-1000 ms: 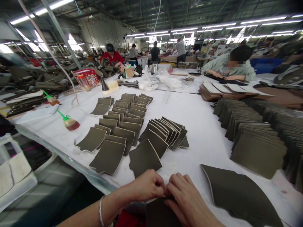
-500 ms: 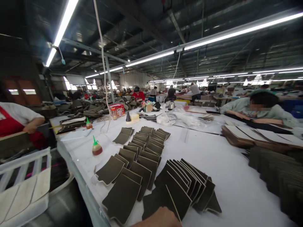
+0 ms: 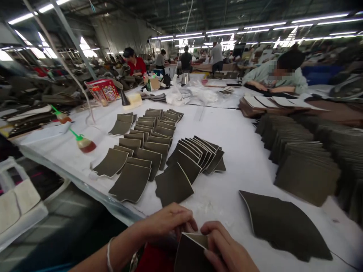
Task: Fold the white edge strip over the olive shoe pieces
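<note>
At the near edge of the white table (image 3: 244,158), both hands grasp one dark olive cut piece (image 3: 190,254). The left hand (image 3: 167,222) pinches its upper left corner with curled fingers, a thin bracelet (image 3: 109,255) on that wrist. The right hand (image 3: 227,247) grips the piece's right edge, thumb on top, bending the pale-edged rim upward. Something red (image 3: 153,260) shows below the piece.

Just to the right lies a large curved olive panel (image 3: 283,224), flat on the table. Ahead of the hands, overlapping rows of smaller olive pieces (image 3: 153,151) fan out in lines across the cloth. To the left of them rest two glue bottles with green nozzles (image 3: 82,142), lying on their sides. On the right, thick stacks of olive pieces (image 3: 300,158) stand in rows.

Farther back sit a red printed box (image 3: 103,90), crumpled clear plastic bags (image 3: 195,96) and tan stacked sheets (image 3: 269,105). A person in a pale green top (image 3: 276,77) leans over the far right of the table; others work beyond under strip lights.
</note>
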`<state>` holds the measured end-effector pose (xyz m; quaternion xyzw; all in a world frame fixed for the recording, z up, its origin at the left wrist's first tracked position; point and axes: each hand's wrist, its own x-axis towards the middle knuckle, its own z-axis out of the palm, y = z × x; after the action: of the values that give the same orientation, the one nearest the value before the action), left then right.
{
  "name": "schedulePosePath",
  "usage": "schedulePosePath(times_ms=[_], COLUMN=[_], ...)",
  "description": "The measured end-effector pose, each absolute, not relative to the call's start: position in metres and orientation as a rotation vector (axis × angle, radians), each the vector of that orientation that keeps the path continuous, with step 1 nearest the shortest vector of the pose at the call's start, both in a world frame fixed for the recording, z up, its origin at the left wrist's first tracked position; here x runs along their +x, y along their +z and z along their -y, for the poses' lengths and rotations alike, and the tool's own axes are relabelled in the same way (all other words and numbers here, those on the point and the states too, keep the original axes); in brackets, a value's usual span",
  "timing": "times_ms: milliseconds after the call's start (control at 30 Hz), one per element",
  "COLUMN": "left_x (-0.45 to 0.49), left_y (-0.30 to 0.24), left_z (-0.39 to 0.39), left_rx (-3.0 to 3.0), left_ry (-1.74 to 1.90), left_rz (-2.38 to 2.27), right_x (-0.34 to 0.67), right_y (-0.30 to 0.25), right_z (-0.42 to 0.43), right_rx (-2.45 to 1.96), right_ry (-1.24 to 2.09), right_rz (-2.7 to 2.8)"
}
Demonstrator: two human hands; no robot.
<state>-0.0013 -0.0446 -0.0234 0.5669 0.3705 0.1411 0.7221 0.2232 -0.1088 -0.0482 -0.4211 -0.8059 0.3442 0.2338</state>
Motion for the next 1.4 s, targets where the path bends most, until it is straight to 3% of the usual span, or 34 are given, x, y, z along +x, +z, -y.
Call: schedulePosePath(times_ms=[267,1400], left_x=[-0.009,-0.002], left_y=[-0.003,-0.021], left_z=[0.059,0.072], left_rx=[1.640,1.801], left_ry=[0.170,0.148], left_rz=[-1.003,-0.970], right_x=[0.220,0.215], right_y=[-0.045,-0.048], right_z=[0.104,0.110], right_rx=[-1.301,-1.269], right_ry=[1.073,0.846], right_rz=[2.259,2.327])
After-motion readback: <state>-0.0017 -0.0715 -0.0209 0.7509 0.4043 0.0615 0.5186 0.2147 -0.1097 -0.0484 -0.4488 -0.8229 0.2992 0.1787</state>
